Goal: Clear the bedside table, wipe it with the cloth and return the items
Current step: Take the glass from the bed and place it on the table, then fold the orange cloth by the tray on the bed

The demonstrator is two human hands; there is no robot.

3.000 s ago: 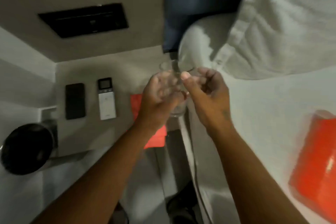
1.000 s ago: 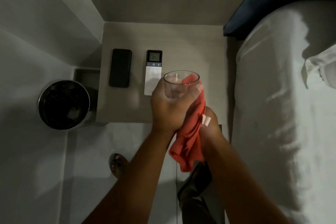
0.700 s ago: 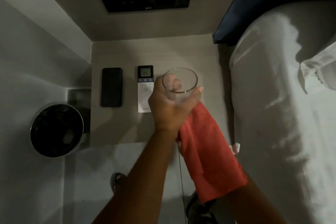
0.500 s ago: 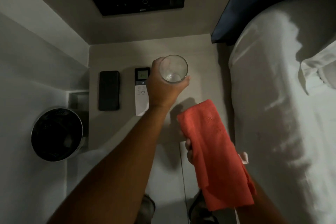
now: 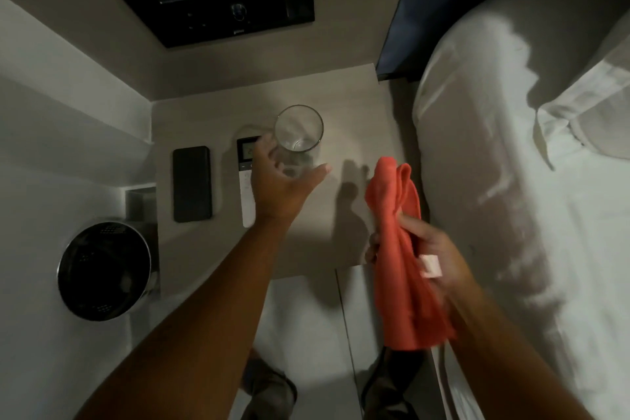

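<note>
Just beside the glass (image 5: pixel 299 129) lie remote (image 5: pixel 246 181) and phone (image 5: pixel 192 183) — bin (image 5: pixel 104 271) leftward.

Bedside table (image 5: pixel 354 119) bare right of glass (image 5: pixel 299 128); phone (image 5: pixel 191 183), remote (image 5: pixel 246 181) fill the left

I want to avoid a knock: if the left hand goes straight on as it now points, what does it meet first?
The glass: the left hand is open with its fingers already around the base. Whether they touch it is unclear.
</note>
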